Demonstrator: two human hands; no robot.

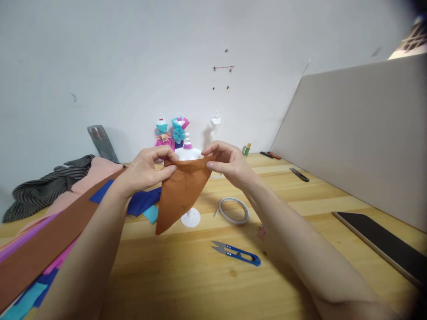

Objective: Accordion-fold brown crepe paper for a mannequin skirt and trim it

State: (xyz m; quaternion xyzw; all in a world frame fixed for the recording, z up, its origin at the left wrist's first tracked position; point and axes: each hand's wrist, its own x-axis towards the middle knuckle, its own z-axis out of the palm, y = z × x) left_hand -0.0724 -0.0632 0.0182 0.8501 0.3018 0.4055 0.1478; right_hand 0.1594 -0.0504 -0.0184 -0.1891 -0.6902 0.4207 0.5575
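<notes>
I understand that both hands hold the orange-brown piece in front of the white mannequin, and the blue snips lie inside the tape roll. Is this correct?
Not quite: the head view shows the blue snips outside the tape roll, on the wooden table, nearer the camera. The left hand and right hand do hold the orange-brown piece before the white mannequin.

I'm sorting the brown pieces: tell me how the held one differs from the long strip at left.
The held piece hangs from the left hand and right hand; the long strip lies at the left of the table. The held piece narrows to a tip at the bottom, while the long strip has straight edges. The held piece looks more orange, the long strip a darker brown. Both are brownish and unpatterned.
</notes>
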